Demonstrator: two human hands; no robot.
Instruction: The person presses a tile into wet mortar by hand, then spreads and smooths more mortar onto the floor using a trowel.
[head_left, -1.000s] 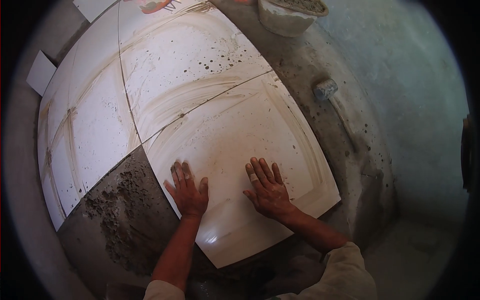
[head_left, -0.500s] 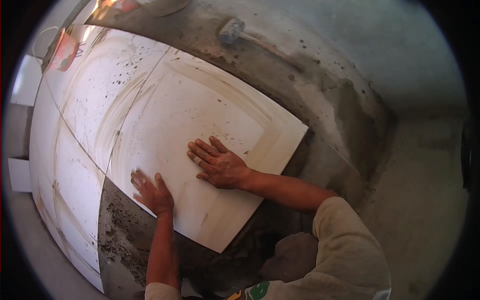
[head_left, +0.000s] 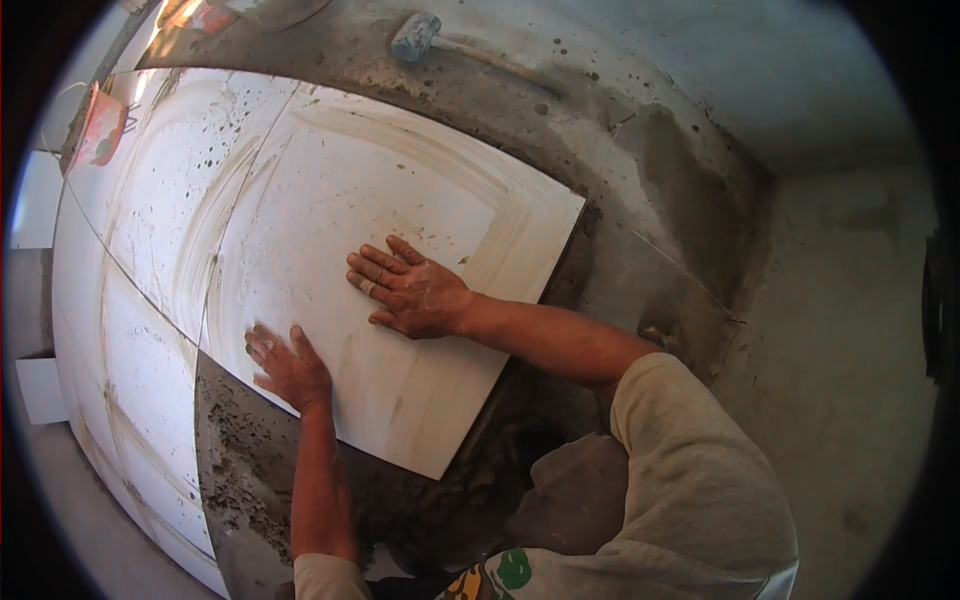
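Observation:
A large white floor tile [head_left: 330,230], smeared with beige streaks and speckled with dirt, lies under both of my hands. My left hand [head_left: 290,370] rests flat near its lower left edge, close to the joint, with fingers spread. Further in, toward the middle of the tile, my right hand [head_left: 412,290] presses palm down with fingers stretched out. A pale band that looks like tape or a dressing wraps one right finger. Neither hand holds anything. Dark wet mortar [head_left: 250,450] shows along the tile's lower side.
Neighbouring dirty white tiles [head_left: 140,340] adjoin on the left. A mallet [head_left: 415,38] with a long handle lies on the rough floor beyond. An orange-red container [head_left: 100,128] stands at the far left. The wall [head_left: 840,90] rises at the right.
The view has shifted, so the tile, mallet and hands sit slightly higher and further left in the picture. Both hands stay flat on the tile.

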